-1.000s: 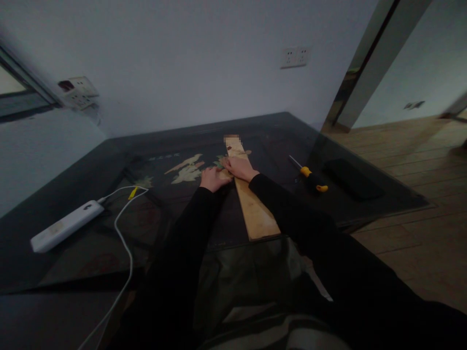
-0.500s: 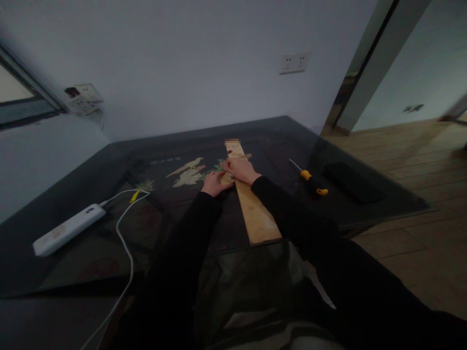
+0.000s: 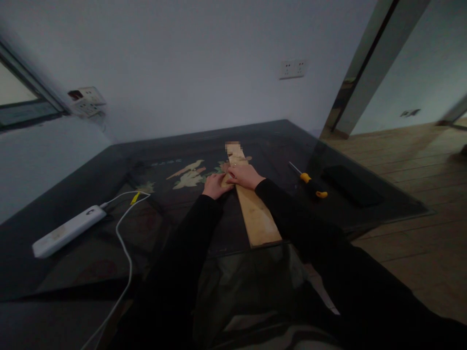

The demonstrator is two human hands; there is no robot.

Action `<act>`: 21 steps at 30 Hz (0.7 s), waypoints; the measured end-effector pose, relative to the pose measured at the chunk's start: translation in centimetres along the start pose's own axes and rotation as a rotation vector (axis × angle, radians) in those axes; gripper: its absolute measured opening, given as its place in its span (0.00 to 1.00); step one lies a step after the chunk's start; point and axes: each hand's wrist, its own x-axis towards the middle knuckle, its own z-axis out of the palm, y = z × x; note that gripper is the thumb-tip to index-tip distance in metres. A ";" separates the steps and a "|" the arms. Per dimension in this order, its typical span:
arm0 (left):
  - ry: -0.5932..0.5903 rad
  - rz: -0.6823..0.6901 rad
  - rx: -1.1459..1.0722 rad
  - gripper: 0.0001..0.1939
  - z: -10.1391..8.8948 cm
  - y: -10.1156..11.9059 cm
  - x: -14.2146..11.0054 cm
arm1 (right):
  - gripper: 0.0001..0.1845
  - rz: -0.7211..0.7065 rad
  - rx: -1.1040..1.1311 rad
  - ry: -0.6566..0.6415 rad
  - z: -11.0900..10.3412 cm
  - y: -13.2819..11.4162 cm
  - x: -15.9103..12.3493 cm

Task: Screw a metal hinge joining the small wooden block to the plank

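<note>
A long, light wooden board (image 3: 258, 221) lies lengthwise on the dark table, its near end at the front edge. My right hand (image 3: 246, 176) rests across the board's middle, fingers bent and closed at its left side. Just left of it is my left hand (image 3: 216, 185), its fingers curled and touching my right fingertips. A small tan piece (image 3: 226, 179) shows between the hands; its kind is hidden by the fingers. A screwdriver (image 3: 309, 181) with a yellow and black handle lies to the right, apart from both hands.
A white power strip (image 3: 69, 231) lies at the left, its cable (image 3: 126, 248) running off the front edge. At the right is a dark flat object (image 3: 352, 185). The table (image 3: 270, 133) with bird and flower decoration meets the wall, which has a socket (image 3: 293, 69).
My right fingers have shifted slightly down and closed in nearer my left fingertips. The board, screwdriver and power strip stay in place; the view has tipped a little.
</note>
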 end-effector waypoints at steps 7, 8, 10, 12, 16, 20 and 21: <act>0.026 0.010 0.000 0.31 0.2 -0.1 0.0 | 0.18 -0.073 -0.103 -0.018 -0.2 -0.5 -0.1; 0.027 0.009 -0.003 0.31 0.2 -0.2 0.1 | 0.17 -0.079 -0.099 -0.012 -0.3 -0.5 -0.1; 0.038 0.002 -0.012 0.31 0.3 -0.3 0.2 | 0.16 -0.084 -0.074 0.005 -0.5 -0.5 -0.2; 0.053 -0.009 -0.022 0.32 0.4 -0.4 0.3 | 0.15 -0.083 -0.038 0.018 -0.6 -0.4 -0.2; 0.052 -0.006 -0.020 0.32 0.3 -0.2 0.3 | 0.14 -0.061 0.044 0.015 -0.4 0.1 -0.2; -0.008 -0.014 0.032 0.32 -0.1 0.1 0.1 | 0.13 -0.013 0.132 0.029 -0.4 0.6 -0.2; -0.018 -0.019 0.040 0.32 -0.1 0.2 0.1 | 0.13 -0.005 0.151 0.027 -0.4 0.6 -0.2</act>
